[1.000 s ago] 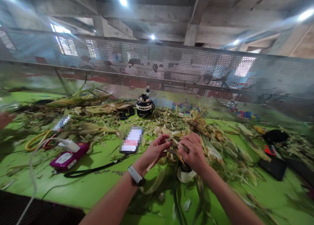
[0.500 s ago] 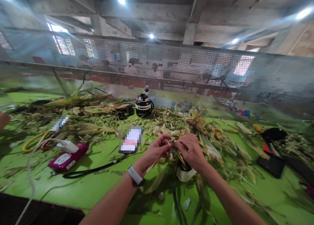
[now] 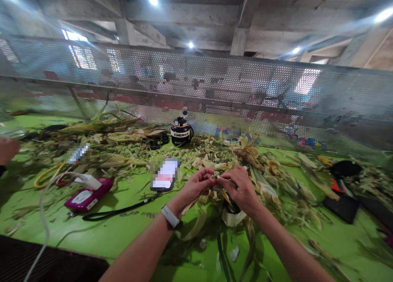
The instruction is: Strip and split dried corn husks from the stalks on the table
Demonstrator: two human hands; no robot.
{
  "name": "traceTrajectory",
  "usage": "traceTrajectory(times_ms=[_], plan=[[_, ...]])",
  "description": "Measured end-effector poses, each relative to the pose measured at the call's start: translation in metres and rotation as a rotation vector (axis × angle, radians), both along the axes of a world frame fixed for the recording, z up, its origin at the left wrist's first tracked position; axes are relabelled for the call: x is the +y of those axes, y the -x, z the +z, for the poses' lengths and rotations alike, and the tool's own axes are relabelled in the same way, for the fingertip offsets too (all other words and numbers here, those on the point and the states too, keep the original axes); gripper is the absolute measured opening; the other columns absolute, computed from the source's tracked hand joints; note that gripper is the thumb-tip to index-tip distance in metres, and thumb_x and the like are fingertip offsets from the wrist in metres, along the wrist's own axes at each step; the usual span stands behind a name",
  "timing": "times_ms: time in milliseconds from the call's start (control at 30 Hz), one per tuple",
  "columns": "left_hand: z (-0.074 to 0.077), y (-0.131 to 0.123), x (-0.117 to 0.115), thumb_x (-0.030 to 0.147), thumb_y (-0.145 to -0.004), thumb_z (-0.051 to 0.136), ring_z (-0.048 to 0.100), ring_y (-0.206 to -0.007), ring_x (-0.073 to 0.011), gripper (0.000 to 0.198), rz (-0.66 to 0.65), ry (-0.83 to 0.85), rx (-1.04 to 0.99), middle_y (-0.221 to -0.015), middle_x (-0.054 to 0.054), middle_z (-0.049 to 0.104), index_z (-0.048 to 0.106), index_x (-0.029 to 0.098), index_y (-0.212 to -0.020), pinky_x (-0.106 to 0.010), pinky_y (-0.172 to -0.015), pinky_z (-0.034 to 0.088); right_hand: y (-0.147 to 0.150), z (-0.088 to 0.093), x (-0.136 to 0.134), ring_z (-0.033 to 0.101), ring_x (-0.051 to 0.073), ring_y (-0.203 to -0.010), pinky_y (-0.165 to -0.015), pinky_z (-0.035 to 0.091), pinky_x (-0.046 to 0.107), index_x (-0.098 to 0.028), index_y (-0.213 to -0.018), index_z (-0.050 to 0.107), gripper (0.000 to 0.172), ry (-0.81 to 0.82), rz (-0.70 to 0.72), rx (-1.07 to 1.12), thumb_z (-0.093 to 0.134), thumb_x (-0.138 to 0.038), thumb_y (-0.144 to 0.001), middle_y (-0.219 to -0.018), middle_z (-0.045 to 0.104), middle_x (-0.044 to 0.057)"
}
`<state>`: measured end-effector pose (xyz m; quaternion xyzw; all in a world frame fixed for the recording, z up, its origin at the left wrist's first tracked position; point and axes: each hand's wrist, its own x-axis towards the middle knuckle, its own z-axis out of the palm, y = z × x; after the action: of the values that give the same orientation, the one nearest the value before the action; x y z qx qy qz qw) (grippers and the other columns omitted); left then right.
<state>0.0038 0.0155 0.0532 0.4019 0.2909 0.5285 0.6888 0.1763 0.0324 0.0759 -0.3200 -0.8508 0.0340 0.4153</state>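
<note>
My left hand, with a pale watch band on its wrist, and my right hand meet over the table. Thumbs and forefingers of both are closed in a pinch on a thin strip of corn husk, partly covered by the fingers. Long dry strips hang beneath them. Under my right hand sits a white, round-edged object with a dark middle; its kind is unclear. Loose corn husks are heaped just beyond my hands.
A lit phone with a black strap lies left of my hands, near a purple power strip with a white plug. Behind stand a black ENERGY bottle and a perforated metal screen. Another person's hand shows at far left.
My hands keep their pinch on the husk strip, with only slight finger movement. The other person's hand at the left edge has come further into view.
</note>
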Motion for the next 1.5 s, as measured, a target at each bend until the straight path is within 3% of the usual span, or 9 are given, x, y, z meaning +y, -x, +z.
traceTrajectory(times_ms=[267,400,533,633,767,900,1233,1500], plan=[[0.001,-0.002,-0.001,0.026,-0.061,0.079,0.044,-0.048,-0.0022,0.038,-0.039,-0.029,0.009,-0.064,0.007,0.052,0.053,0.017,-0.087,-0.015,-0.043,0.032,0.003,-0.006,-0.002,0.058,0.020,-0.079,-0.083,0.043,0.038,-0.021,-0.086,0.055,0.009,-0.060,-0.132,0.043,0.048,-0.026,-0.089,-0.077,0.064,0.004],[0.002,-0.002,-0.002,0.028,-0.061,0.079,0.043,-0.046,-0.0016,0.038,-0.056,-0.042,0.036,-0.064,0.007,0.052,0.053,0.016,-0.086,-0.014,-0.043,0.031,0.006,-0.006,-0.005,0.060,0.021,-0.080,-0.092,0.039,0.042,-0.022,-0.093,0.055,0.012,-0.118,-0.085,0.010,0.045,-0.028,-0.091,-0.077,0.065,0.004],[0.003,-0.003,-0.003,0.029,-0.060,0.080,0.043,-0.044,-0.0021,0.040,-0.097,-0.050,0.080,-0.061,0.007,0.052,0.053,0.016,-0.086,-0.015,-0.041,0.029,0.006,-0.004,-0.005,0.061,0.022,-0.085,-0.094,0.037,0.043,-0.023,-0.102,0.054,0.016,-0.038,-0.064,-0.023,0.042,-0.028,-0.092,-0.080,0.067,0.005],[0.003,-0.003,-0.002,0.028,-0.058,0.081,0.046,-0.048,-0.0031,0.040,-0.058,-0.038,0.040,-0.063,0.006,0.053,0.053,0.015,-0.084,-0.016,-0.044,0.031,0.002,-0.003,-0.002,0.061,0.022,-0.085,-0.095,0.035,0.043,-0.023,-0.106,0.054,0.019,-0.031,-0.054,-0.032,0.046,-0.029,-0.090,-0.079,0.067,0.004],[0.004,-0.001,-0.001,0.026,-0.058,0.081,0.046,-0.049,-0.0028,0.041,0.009,-0.001,-0.007,-0.064,0.007,0.053,0.053,0.017,-0.086,-0.015,-0.044,0.032,-0.002,0.000,0.001,0.058,0.019,-0.080,-0.098,0.030,0.043,-0.023,-0.088,0.058,0.010,-0.051,-0.108,-0.067,0.049,-0.028,-0.089,-0.078,0.065,0.002],[0.005,-0.001,-0.002,0.027,-0.057,0.081,0.045,-0.047,-0.0024,0.043,-0.013,-0.003,0.003,-0.064,0.007,0.053,0.052,0.018,-0.087,-0.015,-0.042,0.030,-0.002,0.001,0.000,0.054,0.018,-0.074,-0.094,0.032,0.040,-0.021,-0.077,0.056,0.016,-0.070,-0.090,-0.100,0.046,-0.024,-0.089,-0.071,0.060,0.002],[0.007,-0.004,-0.003,0.031,-0.056,0.082,0.039,-0.040,-0.0011,0.045,-0.004,-0.054,0.036,-0.057,0.009,0.050,0.049,0.017,-0.084,-0.015,-0.039,0.027,-0.001,0.004,-0.003,0.055,0.017,-0.074,-0.097,0.030,0.042,-0.022,-0.078,0.057,0.013,-0.089,-0.057,-0.115,0.048,-0.024,-0.087,-0.071,0.062,0.002],[0.004,-0.002,-0.001,0.030,-0.057,0.080,0.048,-0.047,-0.0053,0.039,-0.031,-0.048,0.014,-0.061,0.005,0.056,0.055,0.016,-0.084,-0.018,-0.047,0.036,0.002,0.002,-0.005,0.055,0.018,-0.073,-0.099,0.029,0.043,-0.023,-0.077,0.059,0.015,-0.121,-0.052,-0.146,0.048,-0.023,-0.087,-0.069,0.062,0.001]])
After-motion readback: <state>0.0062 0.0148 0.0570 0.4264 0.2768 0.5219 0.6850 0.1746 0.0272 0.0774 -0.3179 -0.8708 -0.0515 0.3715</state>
